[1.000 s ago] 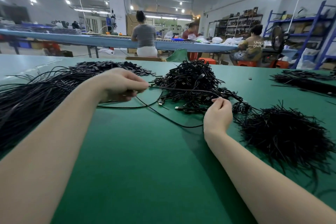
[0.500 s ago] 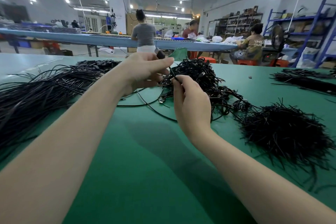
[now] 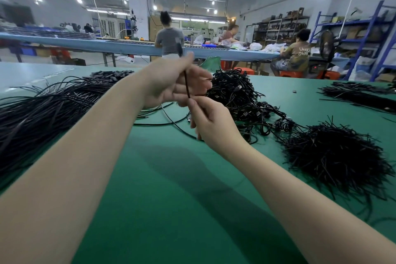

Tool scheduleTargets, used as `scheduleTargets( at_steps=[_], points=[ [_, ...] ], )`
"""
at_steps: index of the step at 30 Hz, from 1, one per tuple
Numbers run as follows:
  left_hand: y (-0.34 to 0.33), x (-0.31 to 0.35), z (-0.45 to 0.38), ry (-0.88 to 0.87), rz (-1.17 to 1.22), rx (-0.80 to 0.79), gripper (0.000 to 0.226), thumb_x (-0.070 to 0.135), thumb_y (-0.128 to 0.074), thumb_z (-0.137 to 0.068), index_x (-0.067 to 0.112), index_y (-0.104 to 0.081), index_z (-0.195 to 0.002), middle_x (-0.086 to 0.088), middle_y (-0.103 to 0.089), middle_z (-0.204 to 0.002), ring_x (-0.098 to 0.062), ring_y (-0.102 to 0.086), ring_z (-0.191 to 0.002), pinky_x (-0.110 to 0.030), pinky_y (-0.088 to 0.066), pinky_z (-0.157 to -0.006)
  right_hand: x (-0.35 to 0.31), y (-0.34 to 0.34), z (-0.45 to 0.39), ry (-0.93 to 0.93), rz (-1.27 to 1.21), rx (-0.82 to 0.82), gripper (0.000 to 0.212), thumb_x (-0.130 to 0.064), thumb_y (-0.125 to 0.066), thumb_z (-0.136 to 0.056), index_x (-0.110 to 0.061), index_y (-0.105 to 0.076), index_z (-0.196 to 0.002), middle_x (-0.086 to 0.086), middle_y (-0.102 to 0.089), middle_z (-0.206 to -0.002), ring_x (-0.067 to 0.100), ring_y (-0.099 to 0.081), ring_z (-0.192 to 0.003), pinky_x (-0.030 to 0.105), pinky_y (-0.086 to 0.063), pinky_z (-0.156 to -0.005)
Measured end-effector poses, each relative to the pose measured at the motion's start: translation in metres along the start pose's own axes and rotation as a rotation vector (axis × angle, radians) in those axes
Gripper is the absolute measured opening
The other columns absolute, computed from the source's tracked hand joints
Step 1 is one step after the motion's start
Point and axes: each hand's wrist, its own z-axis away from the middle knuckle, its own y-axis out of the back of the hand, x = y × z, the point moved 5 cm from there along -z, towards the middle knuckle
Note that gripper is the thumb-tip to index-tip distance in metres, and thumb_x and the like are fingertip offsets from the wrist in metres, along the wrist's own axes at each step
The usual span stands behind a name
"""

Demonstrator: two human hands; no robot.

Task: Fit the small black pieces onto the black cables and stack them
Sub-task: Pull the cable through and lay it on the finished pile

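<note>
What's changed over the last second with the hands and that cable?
Both hands have come up off the green table and met in mid-air. The left hand now holds the cable upright, its plug end raised; the right hand has left the tangled pile and pinches the cable lower down. The piles stayed put.

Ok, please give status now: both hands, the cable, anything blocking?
Left hand and right hand both raised, pinching one black cable. Cable upright between them. Nothing blocking.
</note>
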Motion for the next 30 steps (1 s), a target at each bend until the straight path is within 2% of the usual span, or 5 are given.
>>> scheduleTargets(
  at_steps=[6,14,19,23,30],
  points=[
    [0.026,0.036,0.012,-0.279,0.667,-0.152,0.040,0.038,-0.030,-0.102,0.020,-0.059,-0.081,0.012,-0.059,-0.060,-0.004,-0.056,-0.054,-0.018,-0.045,-0.052,0.024,-0.010,0.011,-0.247,-0.229,-0.359,0.034,-0.039,-0.045,-0.100,-0.022,-0.067,-0.081,-0.008,-0.045,-0.054,0.011,-0.041,-0.042,0.022,-0.039,-0.048],
    [-0.003,-0.033,0.007,0.421,-0.374,-0.423,0.058,0.055,-0.026,-0.097,0.018,-0.067,-0.079,0.003,-0.071,-0.075,-0.008,-0.061,-0.071,-0.021,-0.039,-0.061,0.018,0.021,-0.005,-0.294,-0.389,-0.004,0.038,-0.036,-0.052,-0.097,-0.017,-0.055,-0.064,-0.012,-0.034,-0.042,0.009,-0.028,-0.037,0.021,-0.024,-0.043],
    [0.034,-0.009,-0.013,-0.074,0.180,0.296,0.042,0.045,-0.026,-0.104,0.021,-0.059,-0.097,0.000,-0.074,-0.093,-0.010,-0.067,-0.084,-0.024,-0.048,-0.074,0.007,-0.014,0.004,-0.206,-0.460,-0.221,0.030,-0.025,-0.038,-0.103,-0.025,-0.066,-0.091,-0.011,-0.046,-0.049,0.008,-0.040,-0.042,0.018,-0.036,-0.042],
    [0.047,0.029,0.007,-0.350,0.639,0.034,0.054,0.030,-0.023,-0.105,0.016,-0.071,-0.084,0.002,-0.073,-0.078,-0.010,-0.069,-0.073,-0.020,-0.053,-0.066,0.024,-0.029,0.020,-0.333,-0.346,-0.443,0.032,-0.034,-0.043,-0.101,-0.022,-0.068,-0.084,-0.006,-0.049,-0.057,0.010,-0.045,-0.049,0.020,-0.043,-0.052],
    [0.015,-0.017,0.018,0.307,-0.317,-0.388,0.054,0.050,-0.039,-0.090,0.012,-0.076,-0.095,-0.003,-0.073,-0.074,-0.012,-0.067,-0.061,-0.018,-0.049,-0.053,0.019,0.035,-0.006,-0.240,-0.138,0.152,0.039,-0.043,-0.063,-0.088,-0.011,-0.054,-0.067,-0.010,-0.036,-0.048,0.008,-0.030,-0.046,0.021,-0.026,-0.046]
  ],
)
